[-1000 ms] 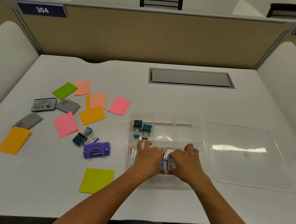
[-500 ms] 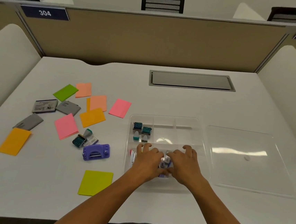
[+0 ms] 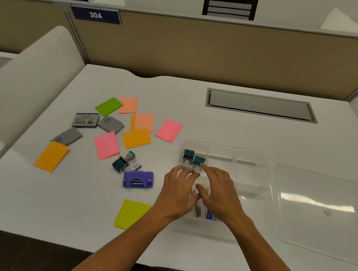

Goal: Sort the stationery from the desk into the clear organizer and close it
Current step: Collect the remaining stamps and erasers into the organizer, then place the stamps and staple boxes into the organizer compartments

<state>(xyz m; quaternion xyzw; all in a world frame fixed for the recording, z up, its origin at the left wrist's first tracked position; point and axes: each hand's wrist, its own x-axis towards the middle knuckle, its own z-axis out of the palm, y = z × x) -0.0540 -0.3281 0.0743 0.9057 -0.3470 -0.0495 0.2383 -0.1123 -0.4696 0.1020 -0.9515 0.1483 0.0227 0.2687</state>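
Observation:
The clear organizer stands open on the white desk, its lid lying flat to its right. Two teal stamps sit in its back-left compartment. My left hand and my right hand lie side by side over the front-left compartment, fingers stretched out, covering small purple and blue items. My right fingertips reach almost to the stamps. On the desk to the left lie a teal stamp and a purple punch-like tool.
Coloured sticky notes are scattered at the left: pink, orange, green, yellow-green. Three grey cards lie among them. A grey cable hatch is set in the desk behind, before a beige partition.
Both hands have slid left and farther back inside the organizer, with fingers now stretched flatter. The view has swung so the desk items sit more central.

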